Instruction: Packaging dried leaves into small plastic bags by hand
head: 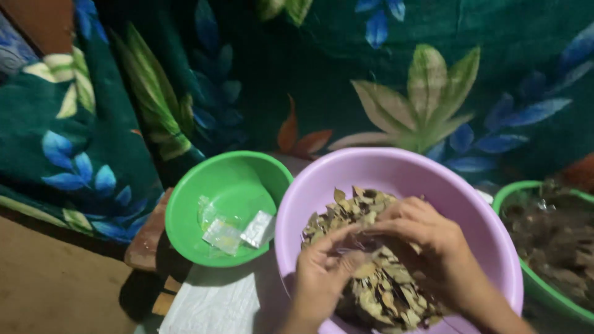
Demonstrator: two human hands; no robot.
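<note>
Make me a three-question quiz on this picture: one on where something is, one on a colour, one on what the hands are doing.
1. Where are the small clear packets?
A. In the left green bowl
B. In the purple basin
C. On the floor

2. What colour is the basin with the dry leaves?
A. Red
B. Purple
C. White

3. What are the hands doing?
A. Resting on the cloth
B. Lifting the green bowl
C. Both down in the leaves

Answers:
1 A: the packets lie inside the green bowl.
2 B: the basin is pale purple.
3 C: the left hand and right hand meet over the leaves.
</note>
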